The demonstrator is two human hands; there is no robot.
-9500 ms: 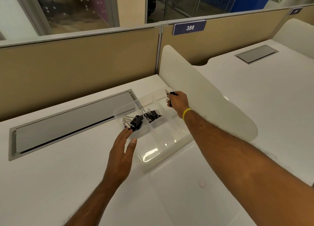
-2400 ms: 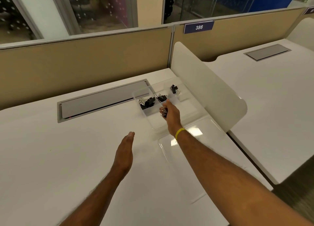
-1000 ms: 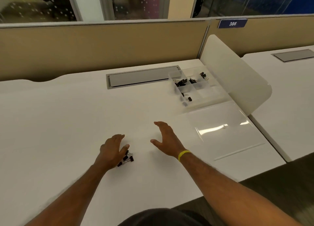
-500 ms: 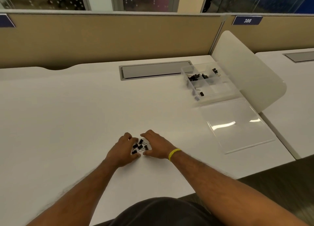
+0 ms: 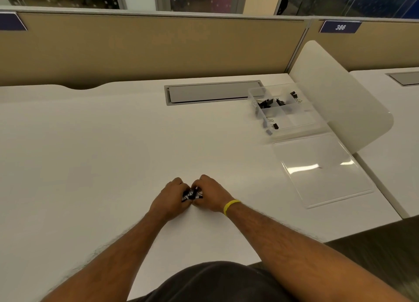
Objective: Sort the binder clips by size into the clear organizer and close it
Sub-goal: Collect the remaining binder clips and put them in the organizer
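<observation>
A small heap of black binder clips (image 5: 191,194) lies on the white desk near its front edge. My left hand (image 5: 169,199) and my right hand (image 5: 209,196) curl around the heap from both sides, fingers closed on the clips, which are mostly hidden. The clear organizer (image 5: 283,111) stands far off at the back right, open, with black clips in its three rear compartments and one small clip in a front compartment. Its clear lid (image 5: 322,170) lies flat on the desk in front of it.
A grey cable hatch (image 5: 213,92) is set into the desk left of the organizer. A white curved divider panel (image 5: 335,93) rises just right of the organizer. A tan partition wall (image 5: 145,50) closes the back. The desk's front edge is close to my body.
Both hands have drawn tighter together around the heap of clips, covering more of it. Earlier my right hand was at the organizer and then came back to the heap.
</observation>
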